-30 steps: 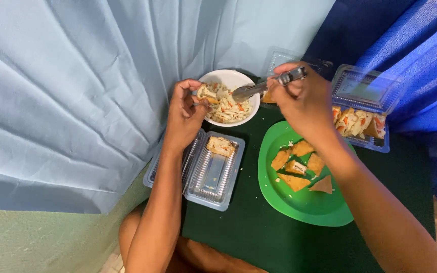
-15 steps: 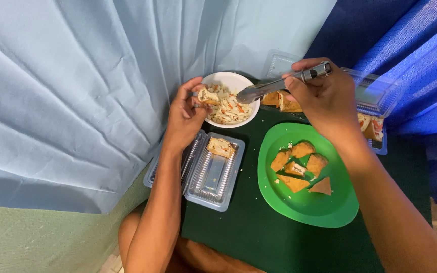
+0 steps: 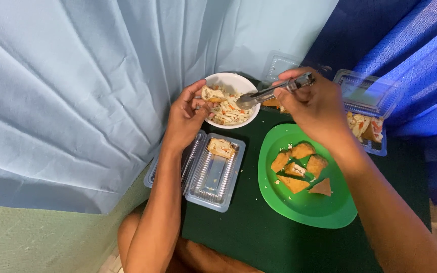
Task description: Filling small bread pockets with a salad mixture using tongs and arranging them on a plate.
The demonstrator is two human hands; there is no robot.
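Green plate [image 3: 299, 207], white bowl [image 3: 228, 81], dark green table [image 3: 249, 237]

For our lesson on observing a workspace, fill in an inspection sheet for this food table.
Surface: dark green table.
Job's things: white bowl of mixed salad; metal spoon; filled piece.
Clutter: green plate with fried pieces; open clear tray holding one piece; second clear container with food.
Hands: left hand pinches the filled piece; right hand holds the spoon.
Cables: nothing seen.
Surroundings: light blue cloth, dark blue cloth.
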